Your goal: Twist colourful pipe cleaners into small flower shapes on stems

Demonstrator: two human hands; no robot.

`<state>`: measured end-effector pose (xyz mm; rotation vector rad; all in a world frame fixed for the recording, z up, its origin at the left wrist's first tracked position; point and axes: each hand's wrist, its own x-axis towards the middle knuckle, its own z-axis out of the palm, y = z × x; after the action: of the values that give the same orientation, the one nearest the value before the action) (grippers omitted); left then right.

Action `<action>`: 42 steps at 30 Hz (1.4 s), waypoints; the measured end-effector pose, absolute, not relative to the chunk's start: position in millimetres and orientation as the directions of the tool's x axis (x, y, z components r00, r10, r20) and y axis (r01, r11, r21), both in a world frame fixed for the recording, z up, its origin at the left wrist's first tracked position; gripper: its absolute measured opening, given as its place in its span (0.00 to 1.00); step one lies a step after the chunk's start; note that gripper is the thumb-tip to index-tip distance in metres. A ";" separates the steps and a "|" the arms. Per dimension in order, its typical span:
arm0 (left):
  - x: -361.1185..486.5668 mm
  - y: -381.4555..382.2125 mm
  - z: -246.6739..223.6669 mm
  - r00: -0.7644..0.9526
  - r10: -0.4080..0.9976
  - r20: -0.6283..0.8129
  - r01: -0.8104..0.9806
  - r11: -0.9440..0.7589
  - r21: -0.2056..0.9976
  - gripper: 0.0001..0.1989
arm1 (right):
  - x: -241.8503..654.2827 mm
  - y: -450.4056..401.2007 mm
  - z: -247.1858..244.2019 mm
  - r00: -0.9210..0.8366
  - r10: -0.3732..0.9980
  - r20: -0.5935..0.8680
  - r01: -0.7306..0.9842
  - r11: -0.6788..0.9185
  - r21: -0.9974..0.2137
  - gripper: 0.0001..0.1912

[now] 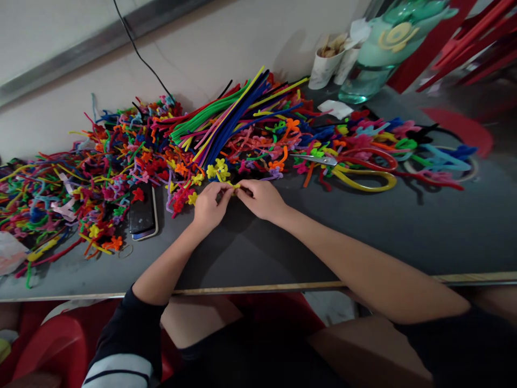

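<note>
Right, a dark grey table (pixel 250 258) runs along a pale wall (pixel 250 37), red seating (pixel 56 345) below its edge. Front and centre, left hand (pixel 210 206) and right hand (pixel 262 199) both pinch one small yellow fuzzy wire (pixel 235 186) between fingertips, just before the colourful heap (pixel 121 145). Counting up: one phone (pixel 142 216) left, one pair of scissors (pixel 332 161) right, one bottle (pixel 365 81) and two paper cups (pixel 323 71) behind; the heap's pieces are too tangled to number.
</note>
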<state>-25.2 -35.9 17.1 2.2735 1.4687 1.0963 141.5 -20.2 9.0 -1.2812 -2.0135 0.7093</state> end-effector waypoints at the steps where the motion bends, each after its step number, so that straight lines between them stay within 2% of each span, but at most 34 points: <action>1: -26.6 -35.9 19.0 0.234 0.850 0.473 0.699 -0.485 0.526 0.05 | 141.6 -20.5 9.4 -0.320 0.919 0.230 0.574 0.381 -0.724 0.11; 4: -29.0 -35.9 21.1 0.276 0.816 0.507 0.724 -0.524 0.448 0.06 | 141.7 -21.7 10.8 -0.304 0.921 0.243 0.560 0.380 -0.736 0.13; 6: -28.2 -35.7 19.1 0.270 0.818 0.508 0.726 -0.520 0.451 0.06 | 141.7 -22.5 11.8 -0.278 0.930 0.242 0.542 0.360 -0.759 0.13; 12: -22.3 -33.6 11.9 0.171 0.907 0.384 0.667 -0.393 0.632 0.05 | 141.7 -22.0 13.3 -0.242 0.945 0.220 0.520 0.317 -0.793 0.15; 19: -27.3 -27.6 13.9 0.187 0.972 0.145 0.515 -0.223 0.828 0.07 | 143.1 -21.8 12.2 -0.245 0.939 0.241 0.534 0.339 -0.775 0.14; 23: -31.1 -25.2 12.6 0.237 0.960 0.147 0.451 -0.242 0.859 0.09 | 144.0 -21.0 10.9 -0.261 0.922 0.285 0.494 0.381 -0.781 0.20; 27: -32.3 -24.5 11.2 0.263 0.946 0.192 0.440 -0.294 0.848 0.13 | 143.9 -19.7 9.7 -0.245 0.932 0.269 0.408 0.350 -0.843 0.24; 29: -32.5 -25.3 12.7 0.253 0.930 0.268 0.530 -0.365 0.766 0.14 | 143.7 -19.8 9.7 -0.209 0.943 0.259 0.372 0.321 -0.871 0.24; 30: -32.8 -26.0 14.0 0.258 0.910 0.324 0.604 -0.413 0.682 0.14 | 143.6 -20.1 9.9 -0.189 0.948 0.256 0.360 0.310 -0.880 0.25; 33: -34.5 -29.2 19.3 0.381 0.814 0.439 0.791 -0.533 0.301 0.14 | 143.0 -21.4 10.6 -0.157 0.955 0.252 0.357 0.293 -0.887 0.24; 36: -36.0 -32.0 23.9 0.506 0.745 0.436 0.825 -0.565 0.007 0.14 | 142.3 -22.1 10.7 -0.159 0.952 0.260 0.373 0.302 -0.877 0.22; 39: -36.1 -33.1 27.2 0.559 0.705 0.437 0.818 -0.555 -0.150 0.14 | 142.1 -21.8 10.3 -0.168 0.951 0.260 0.390 0.306 -0.869 0.19; 42: -35.2 -33.5 30.0 0.592 0.693 0.412 0.798 -0.574 -0.182 0.13 | 142.2 -21.3 10.0 -0.181 0.952 0.246 0.408 0.300 -0.862 0.19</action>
<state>-35.2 -33.5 30.0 3.1076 1.5144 0.5303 142.2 -21.3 10.0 -1.2339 -1.7460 0.8330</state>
